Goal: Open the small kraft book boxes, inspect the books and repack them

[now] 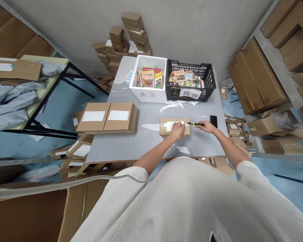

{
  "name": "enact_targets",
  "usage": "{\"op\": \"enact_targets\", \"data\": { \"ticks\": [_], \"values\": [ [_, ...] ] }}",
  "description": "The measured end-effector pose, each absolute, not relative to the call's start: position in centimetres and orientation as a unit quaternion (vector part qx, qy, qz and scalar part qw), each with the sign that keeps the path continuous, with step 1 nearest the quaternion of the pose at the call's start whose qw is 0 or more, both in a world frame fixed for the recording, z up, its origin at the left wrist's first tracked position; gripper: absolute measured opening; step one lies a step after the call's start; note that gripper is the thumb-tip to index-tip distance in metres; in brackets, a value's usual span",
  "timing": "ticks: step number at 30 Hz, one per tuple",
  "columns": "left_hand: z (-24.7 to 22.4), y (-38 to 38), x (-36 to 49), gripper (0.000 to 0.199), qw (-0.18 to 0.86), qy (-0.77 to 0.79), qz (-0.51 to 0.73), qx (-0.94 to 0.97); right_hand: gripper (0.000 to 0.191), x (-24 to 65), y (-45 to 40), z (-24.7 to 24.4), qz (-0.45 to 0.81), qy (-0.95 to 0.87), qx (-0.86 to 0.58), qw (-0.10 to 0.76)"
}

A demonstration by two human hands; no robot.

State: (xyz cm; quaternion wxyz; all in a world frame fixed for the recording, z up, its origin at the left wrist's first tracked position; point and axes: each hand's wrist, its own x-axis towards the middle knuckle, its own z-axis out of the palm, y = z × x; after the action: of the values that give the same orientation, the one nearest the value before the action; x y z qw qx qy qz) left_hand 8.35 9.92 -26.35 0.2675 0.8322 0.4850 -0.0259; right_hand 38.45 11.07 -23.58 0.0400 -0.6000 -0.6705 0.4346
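A small taped cardboard box (163, 129) with a white label on top lies near the front of the grey table. My left hand (176, 131) bears down on its top, fingers bent over the right part and gripping it. In my right hand (206, 127) is a yellow and black utility knife (195, 124), its fingers wrapped round the handle. The knife's front end points left, at the box's right end; whether it touches the cardboard I cannot tell. Just right of that hand lies a black phone (213, 121).
Two larger labelled boxes (94, 116) stand side by side at the table's left. At the back are a white foam bin (151, 95) and a black crate (209, 85), both holding books. Torn paper scraps (175, 106) lie before them. Loaded shelves flank the table.
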Motion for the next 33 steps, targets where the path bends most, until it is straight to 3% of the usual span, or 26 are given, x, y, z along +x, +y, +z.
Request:
{"op": "enact_targets", "data": {
  "ticks": [6,13,18,25,33],
  "values": [
    [-26.9,9.6,8.1,0.07,0.273,0.487,-0.006,0.83,0.034,37.8,13.3,-23.7,0.331,-0.759,-0.556,-0.071],
    [-26.9,9.4,7.9,0.069,0.259,0.484,-0.012,0.836,0.015,37.3,14.4,-24.6,0.421,-0.705,-0.571,-0.009],
    [-26.9,9.3,7.8,0.07,0.263,0.479,-0.004,0.838,0.026,38.5,12.7,-24.6,0.519,-0.636,-0.57,0.019],
    [-26.7,9.2,7.6,0.069,0.256,0.476,-0.017,0.841,0.019,37.7,11.2,-24.3,0.48,-0.63,-0.609,0.049],
    [-26.5,9.2,7.7,0.066,0.258,0.478,-0.008,0.84,0.028,37.9,9.7,-24.0,0.584,-0.559,-0.587,0.025]
  ]
}}
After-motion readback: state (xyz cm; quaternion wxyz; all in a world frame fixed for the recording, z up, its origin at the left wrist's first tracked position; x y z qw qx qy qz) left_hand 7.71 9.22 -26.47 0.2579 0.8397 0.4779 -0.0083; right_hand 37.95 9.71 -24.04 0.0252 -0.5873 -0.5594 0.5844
